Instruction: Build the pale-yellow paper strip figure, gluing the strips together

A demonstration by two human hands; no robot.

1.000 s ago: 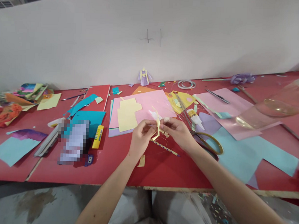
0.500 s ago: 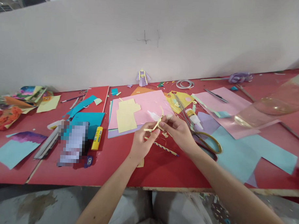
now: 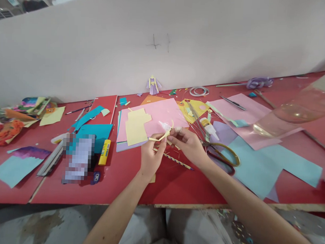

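Observation:
Between my two hands is a thin pale yellow paper strip [image 3: 157, 139], bent, with one end sticking out to the left and another curling upward. My left hand [image 3: 153, 153] pinches it between thumb and fingers. From the other side my right hand [image 3: 187, 142] closes its fingertips on it; a white wrap shows on one finger. Beneath the hands lies a striped pencil [image 3: 178, 161]. Just behind is a stack of coloured paper with a pink sheet [image 3: 163, 109] and a cut yellow paper piece [image 3: 135, 130] on top. Right of my right hand lie scissors [image 3: 226, 154].
A small purple paper dress figure [image 3: 153, 85] leans on the wall. A glue bottle [image 3: 209, 127] lies beyond the scissors. At left are a yellow glue stick [image 3: 104, 152], a sharpener [image 3: 96, 177] and a ruler [image 3: 51, 160]. A clear bottle with liquid [image 3: 290, 114] tilts in at right.
Both hands have shifted slightly left with the yellow strip, their fingertips still together on it. The whole view has moved a little; the things on the table lie as before.

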